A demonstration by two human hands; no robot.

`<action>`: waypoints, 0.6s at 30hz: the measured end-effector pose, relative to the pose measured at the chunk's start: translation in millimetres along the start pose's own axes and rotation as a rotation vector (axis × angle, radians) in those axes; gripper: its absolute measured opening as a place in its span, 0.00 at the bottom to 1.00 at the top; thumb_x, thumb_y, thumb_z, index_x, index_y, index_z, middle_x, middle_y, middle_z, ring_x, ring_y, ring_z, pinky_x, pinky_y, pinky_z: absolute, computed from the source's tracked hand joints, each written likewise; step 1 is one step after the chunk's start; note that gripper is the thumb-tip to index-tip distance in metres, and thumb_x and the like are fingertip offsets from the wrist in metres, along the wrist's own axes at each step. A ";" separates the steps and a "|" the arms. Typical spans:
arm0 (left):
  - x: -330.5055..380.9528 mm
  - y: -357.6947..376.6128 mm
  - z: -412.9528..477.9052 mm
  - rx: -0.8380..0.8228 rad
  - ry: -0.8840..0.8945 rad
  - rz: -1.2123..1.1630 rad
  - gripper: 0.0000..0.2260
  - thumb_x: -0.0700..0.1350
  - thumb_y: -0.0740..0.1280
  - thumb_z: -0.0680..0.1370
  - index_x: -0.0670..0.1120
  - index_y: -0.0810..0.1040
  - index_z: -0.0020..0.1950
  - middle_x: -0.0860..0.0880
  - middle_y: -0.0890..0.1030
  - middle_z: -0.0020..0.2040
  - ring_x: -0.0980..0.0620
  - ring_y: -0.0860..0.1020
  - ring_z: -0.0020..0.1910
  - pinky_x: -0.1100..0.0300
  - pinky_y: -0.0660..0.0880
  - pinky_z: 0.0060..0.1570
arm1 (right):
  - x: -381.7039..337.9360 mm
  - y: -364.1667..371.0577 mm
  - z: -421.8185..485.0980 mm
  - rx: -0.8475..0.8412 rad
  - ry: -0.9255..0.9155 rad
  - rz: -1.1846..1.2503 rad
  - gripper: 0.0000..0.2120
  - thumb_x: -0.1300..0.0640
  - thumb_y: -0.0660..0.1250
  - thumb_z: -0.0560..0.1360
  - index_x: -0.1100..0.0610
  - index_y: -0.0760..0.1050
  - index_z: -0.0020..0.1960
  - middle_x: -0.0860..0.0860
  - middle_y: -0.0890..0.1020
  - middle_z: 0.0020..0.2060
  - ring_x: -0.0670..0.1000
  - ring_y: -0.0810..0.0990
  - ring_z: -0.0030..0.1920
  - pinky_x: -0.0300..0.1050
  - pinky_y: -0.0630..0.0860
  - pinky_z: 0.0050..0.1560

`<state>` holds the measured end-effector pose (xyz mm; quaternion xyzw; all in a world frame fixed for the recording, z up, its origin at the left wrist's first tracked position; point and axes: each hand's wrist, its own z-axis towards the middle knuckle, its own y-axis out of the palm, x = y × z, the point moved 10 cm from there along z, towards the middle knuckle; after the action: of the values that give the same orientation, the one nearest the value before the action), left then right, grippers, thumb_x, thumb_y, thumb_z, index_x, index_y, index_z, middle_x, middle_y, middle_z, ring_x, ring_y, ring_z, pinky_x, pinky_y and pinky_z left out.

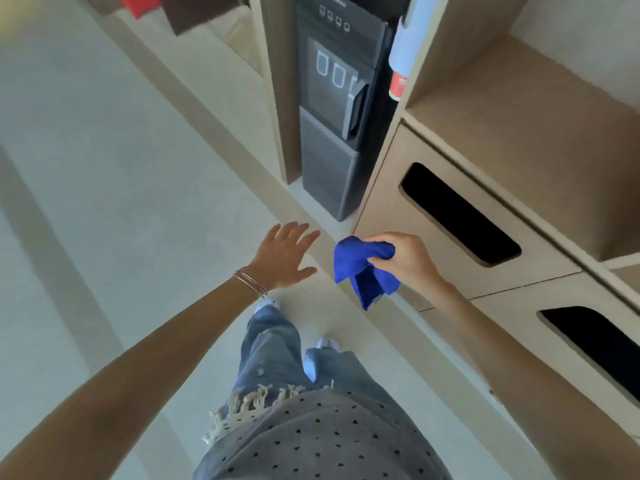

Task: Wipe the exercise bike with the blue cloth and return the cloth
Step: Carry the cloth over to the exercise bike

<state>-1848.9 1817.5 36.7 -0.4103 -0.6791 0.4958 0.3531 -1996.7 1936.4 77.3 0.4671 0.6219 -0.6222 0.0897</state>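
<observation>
My right hand [407, 258] grips a bunched blue cloth [360, 268], which hangs down in front of a light wooden cabinet. My left hand [287, 254] is held out over the floor with its fingers spread and holds nothing; thin bracelets sit on its wrist. The two hands are a short way apart. No exercise bike is in view.
A wooden cabinet [433, 251] with dark slot openings [460, 213] stands at the right. A dark grey water dispenser [332, 133] sits in a niche beyond it. A pale floor [121, 185] spreads to the left. My legs in jeans are below.
</observation>
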 end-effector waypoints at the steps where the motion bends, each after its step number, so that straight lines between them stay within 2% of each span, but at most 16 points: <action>1: -10.8 3.2 -13.6 -0.002 -0.043 -0.002 0.34 0.62 0.59 0.77 0.51 0.51 0.77 0.47 0.56 0.77 0.46 0.55 0.76 0.48 0.50 0.74 | -8.8 11.3 4.3 -0.040 -0.018 -0.001 0.15 0.63 0.71 0.67 0.54 0.80 0.53 0.48 0.84 0.49 0.50 0.80 0.49 0.45 0.76 0.54; 9: -86.2 22.5 -112.0 -0.007 -0.329 -0.054 0.33 0.62 0.58 0.77 0.51 0.50 0.77 0.48 0.55 0.77 0.47 0.54 0.76 0.49 0.51 0.75 | -92.4 99.1 19.8 -0.260 -0.205 -0.046 0.16 0.62 0.71 0.68 0.53 0.80 0.55 0.47 0.83 0.50 0.49 0.80 0.50 0.46 0.76 0.55; 18: -174.1 42.7 -238.8 0.044 -0.552 -0.129 0.33 0.61 0.60 0.77 0.51 0.52 0.77 0.47 0.57 0.77 0.46 0.56 0.75 0.49 0.52 0.74 | -203.0 210.3 9.5 -0.431 -0.351 -0.113 0.14 0.62 0.70 0.68 0.52 0.80 0.53 0.44 0.83 0.49 0.45 0.78 0.47 0.36 0.71 0.49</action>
<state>-1556.2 1758.5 44.7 -0.2080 -0.7634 0.5798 0.1947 -1744.4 1788.7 70.9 0.2870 0.7398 -0.5509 0.2585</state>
